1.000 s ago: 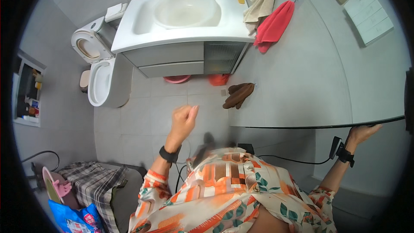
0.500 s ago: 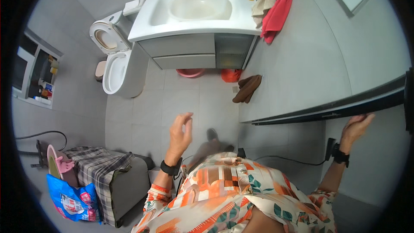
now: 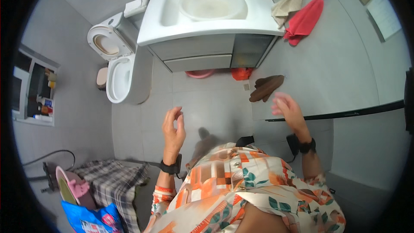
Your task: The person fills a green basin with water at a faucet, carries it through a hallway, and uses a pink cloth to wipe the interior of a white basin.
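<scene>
My left hand (image 3: 173,131) hovers over the grey tiled floor with its fingers loosely bent and the thumb apart. It is open and holds nothing. To the right, my right hand (image 3: 289,111) is raised in front of the dark edge of a door or panel (image 3: 358,111). Its fingers are half curled and a little blurred, with no object visible in them. Just beyond its fingertips, a brown soft bundle (image 3: 266,88) rests against the right wall; whether it is cloth or footwear is unclear. Each wrist wears a black band.
Ahead stands a white washbasin (image 3: 211,6) on a grey cabinet (image 3: 194,47), with a toilet (image 3: 118,80) to its left. Beige (image 3: 290,0) and red towels (image 3: 304,21) hang on the right wall. At lower left are a checked cloth (image 3: 114,179), pink bucket (image 3: 64,177) and blue bag (image 3: 92,218).
My right hand has left the dark door edge and swung inward, toward the brown bundle. My left hand stays in a similar loose pose. The whole view has shifted slightly.
</scene>
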Demonstrator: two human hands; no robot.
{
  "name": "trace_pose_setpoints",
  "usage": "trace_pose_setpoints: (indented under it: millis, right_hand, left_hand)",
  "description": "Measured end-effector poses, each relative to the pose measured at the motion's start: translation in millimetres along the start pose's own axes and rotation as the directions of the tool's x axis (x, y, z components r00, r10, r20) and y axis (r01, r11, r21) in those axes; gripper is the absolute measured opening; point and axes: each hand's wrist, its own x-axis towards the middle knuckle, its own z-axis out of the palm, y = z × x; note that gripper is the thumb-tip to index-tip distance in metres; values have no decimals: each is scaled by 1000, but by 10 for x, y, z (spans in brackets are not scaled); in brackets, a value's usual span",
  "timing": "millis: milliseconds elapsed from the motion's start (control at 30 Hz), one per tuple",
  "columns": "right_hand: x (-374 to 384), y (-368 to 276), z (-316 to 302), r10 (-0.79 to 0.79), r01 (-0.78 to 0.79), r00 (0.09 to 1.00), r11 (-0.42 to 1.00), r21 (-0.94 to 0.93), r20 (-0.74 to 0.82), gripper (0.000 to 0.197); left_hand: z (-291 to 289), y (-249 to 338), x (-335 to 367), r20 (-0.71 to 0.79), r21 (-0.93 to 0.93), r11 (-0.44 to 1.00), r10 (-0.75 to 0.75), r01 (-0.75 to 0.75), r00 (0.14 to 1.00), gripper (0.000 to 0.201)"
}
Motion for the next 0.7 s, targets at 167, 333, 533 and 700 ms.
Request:
trace_pose_setpoints:
  millis: [167,333,533,700]
  right_hand:
    - [1101,-517,676,-83,79,996,985,153,17,51]
    - [2340,-776,901,-53,90,984,973,213,-173,63]
    - [3857,-642,445,-256,184,953,914,-361,-162,55]
    - [3848,-359,-164,-587,472,763,219,-854,271,53]
  left_hand:
    - [-546,-589,214,-122,-14,997,-82,81,989,20]
    - [-964,-920,253,-228,-15,973,-229,231,946,18]
    - [-1007,-1130,165,-299,-32,946,-316,322,900,15]
    - [-1197,-847,221,-272,70,931,-329,359,904,12]
